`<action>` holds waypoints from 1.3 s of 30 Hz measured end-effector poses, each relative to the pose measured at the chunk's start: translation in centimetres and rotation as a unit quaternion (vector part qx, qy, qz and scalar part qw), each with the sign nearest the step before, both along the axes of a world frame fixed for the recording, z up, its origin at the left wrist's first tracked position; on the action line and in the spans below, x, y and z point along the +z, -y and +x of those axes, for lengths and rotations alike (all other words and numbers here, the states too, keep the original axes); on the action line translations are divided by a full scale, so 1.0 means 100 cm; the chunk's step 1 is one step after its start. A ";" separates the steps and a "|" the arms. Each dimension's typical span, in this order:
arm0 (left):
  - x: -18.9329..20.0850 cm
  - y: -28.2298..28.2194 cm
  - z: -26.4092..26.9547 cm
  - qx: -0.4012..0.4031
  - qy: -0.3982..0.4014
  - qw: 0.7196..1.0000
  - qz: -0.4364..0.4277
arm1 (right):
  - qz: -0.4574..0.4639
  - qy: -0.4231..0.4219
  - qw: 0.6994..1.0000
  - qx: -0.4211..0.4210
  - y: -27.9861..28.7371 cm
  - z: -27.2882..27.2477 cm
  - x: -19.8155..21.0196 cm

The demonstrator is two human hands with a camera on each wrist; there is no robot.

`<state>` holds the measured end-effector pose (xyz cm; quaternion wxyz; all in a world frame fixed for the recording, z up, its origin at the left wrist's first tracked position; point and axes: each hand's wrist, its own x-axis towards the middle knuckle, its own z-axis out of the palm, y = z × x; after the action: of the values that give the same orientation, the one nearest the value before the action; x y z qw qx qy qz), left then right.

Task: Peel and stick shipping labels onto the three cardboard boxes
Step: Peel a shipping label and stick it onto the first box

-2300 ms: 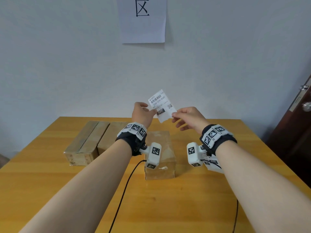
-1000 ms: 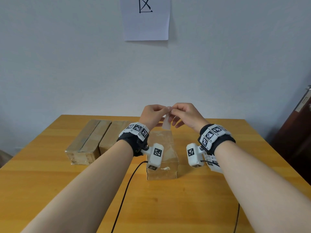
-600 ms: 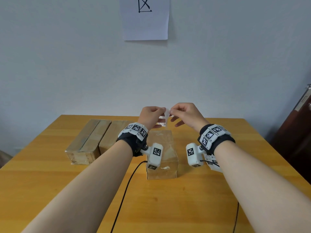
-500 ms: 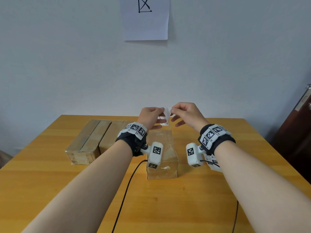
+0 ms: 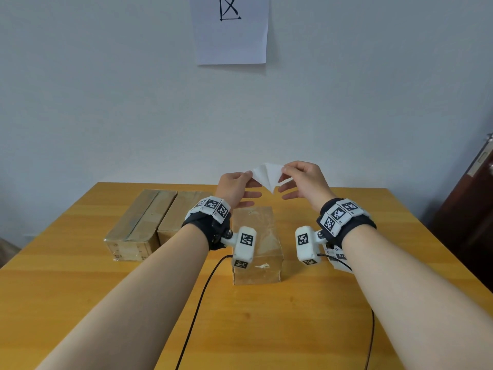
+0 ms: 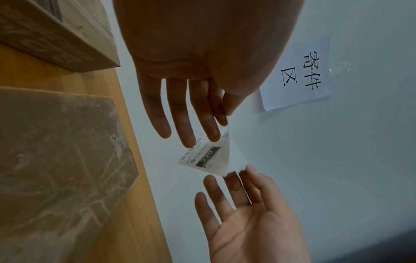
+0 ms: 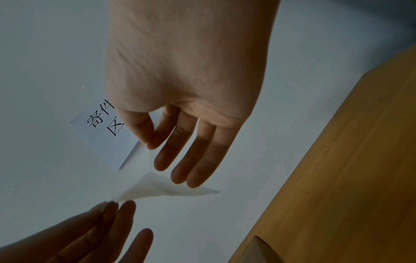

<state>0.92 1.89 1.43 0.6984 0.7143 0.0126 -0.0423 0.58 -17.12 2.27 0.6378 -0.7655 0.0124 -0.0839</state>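
My left hand [image 5: 234,186] and right hand [image 5: 304,180] each pinch a corner of the half-peeled white paper shipping label [image 5: 267,175], above the brown cardboard box [image 5: 262,236] at 12 o'clock.

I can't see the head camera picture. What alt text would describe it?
Two hands, left and right, pinch a white label and pull it apart from its backing above a wooden table. One cardboard box lies below them, two more to the left.
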 end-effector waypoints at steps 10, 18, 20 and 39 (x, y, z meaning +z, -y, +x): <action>0.001 -0.004 0.002 0.042 -0.024 0.999 -0.005 | 0.044 -0.004 0.999 -0.030 0.006 0.001 0.002; -0.001 -0.005 0.004 0.046 -0.042 0.998 -0.027 | 0.101 -0.014 0.992 -0.069 0.016 0.002 -0.001; -0.001 -0.004 0.004 0.047 -0.044 0.998 -0.026 | 0.112 -0.019 0.990 -0.082 0.019 0.002 -0.004; -0.003 0.000 0.007 0.055 -0.068 0.995 -0.043 | 0.273 -0.076 0.943 -0.176 0.045 -0.002 -0.024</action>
<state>1.60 1.85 1.10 0.7274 0.6772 0.0976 -0.0533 0.36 -21.61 -0.15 0.7945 -0.5517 0.2178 -0.1304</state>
